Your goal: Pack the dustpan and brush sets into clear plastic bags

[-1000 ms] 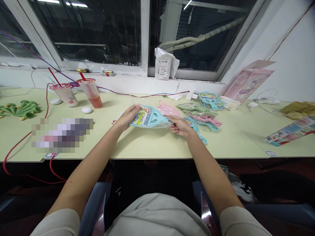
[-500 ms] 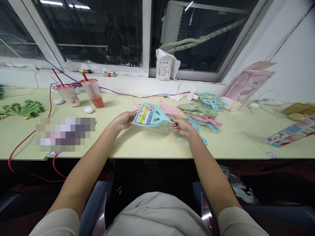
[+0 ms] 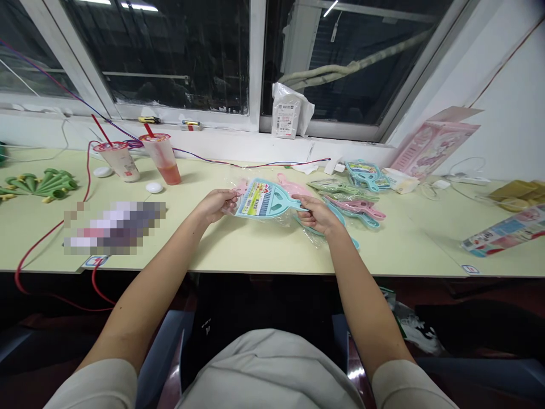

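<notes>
A light-blue dustpan (image 3: 279, 203) with a printed label card, in a clear plastic bag (image 3: 272, 220), is held up just above the table. My left hand (image 3: 218, 205) pinches the bag's film at the wide, left end. On the other side my right hand (image 3: 317, 214) is closed around the dustpan's handle. Behind it a pink dustpan (image 3: 292, 184) is partly covered. Another blue one (image 3: 338, 215) lies beneath and beside my right hand, mostly hidden. Further right is a pile of bagged dustpans, with a green one (image 3: 340, 189) and a pink one (image 3: 361, 209).
More blue bagged dustpans (image 3: 367, 175) lie at the back right, near a pink box (image 3: 436, 142). Two drink cups with straws, one holding red liquid (image 3: 164, 162), stand back left. Green items (image 3: 42, 184) and a red cable (image 3: 42, 233) are at left. A printed package (image 3: 506, 227) lies right.
The dustpan and my right hand have shifted slightly right. My left hand's fingers now grip the film a little farther from the dustpan's edge.
</notes>
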`<state>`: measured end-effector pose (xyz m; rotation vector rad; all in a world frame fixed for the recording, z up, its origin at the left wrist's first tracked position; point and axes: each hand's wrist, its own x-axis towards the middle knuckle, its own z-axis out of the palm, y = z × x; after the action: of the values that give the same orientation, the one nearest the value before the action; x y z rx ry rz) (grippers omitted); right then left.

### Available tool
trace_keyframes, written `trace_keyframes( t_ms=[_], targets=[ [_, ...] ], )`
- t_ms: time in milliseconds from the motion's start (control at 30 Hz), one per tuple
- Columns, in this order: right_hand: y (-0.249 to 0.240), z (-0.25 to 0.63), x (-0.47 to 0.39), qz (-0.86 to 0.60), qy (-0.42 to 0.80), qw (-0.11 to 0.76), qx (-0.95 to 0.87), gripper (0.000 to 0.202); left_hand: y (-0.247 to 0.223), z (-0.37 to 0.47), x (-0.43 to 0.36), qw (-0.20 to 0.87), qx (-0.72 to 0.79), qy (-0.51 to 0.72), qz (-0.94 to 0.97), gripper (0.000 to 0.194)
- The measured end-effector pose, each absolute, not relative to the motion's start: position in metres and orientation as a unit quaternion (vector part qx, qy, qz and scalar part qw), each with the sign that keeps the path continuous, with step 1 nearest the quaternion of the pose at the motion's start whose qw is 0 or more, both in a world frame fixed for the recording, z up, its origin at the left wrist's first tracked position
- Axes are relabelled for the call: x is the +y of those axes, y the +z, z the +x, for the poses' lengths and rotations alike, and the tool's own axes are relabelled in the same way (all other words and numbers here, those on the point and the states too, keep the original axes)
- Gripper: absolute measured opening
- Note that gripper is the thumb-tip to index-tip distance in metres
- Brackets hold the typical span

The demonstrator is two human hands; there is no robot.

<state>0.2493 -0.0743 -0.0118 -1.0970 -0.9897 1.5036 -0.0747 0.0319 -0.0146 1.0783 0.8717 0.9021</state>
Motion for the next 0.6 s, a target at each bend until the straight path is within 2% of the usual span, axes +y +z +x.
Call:
trace_keyframes(
  t_ms=[367, 600],
  targets=[
    [-0.014, 0.253, -0.074, -0.451, 0.620, 0.480, -0.426, 0.040, -0.014, -0.079, 0.037, 0.646, 0.409, 0.421, 0.488, 0.012],
    [-0.017, 0.247, -0.079, -0.437, 0.657, 0.401, -0.466, 0.034, -0.004, -0.100, 0.039, 0.576, 0.466, 0.352, 0.571, 0.011]
  ],
)
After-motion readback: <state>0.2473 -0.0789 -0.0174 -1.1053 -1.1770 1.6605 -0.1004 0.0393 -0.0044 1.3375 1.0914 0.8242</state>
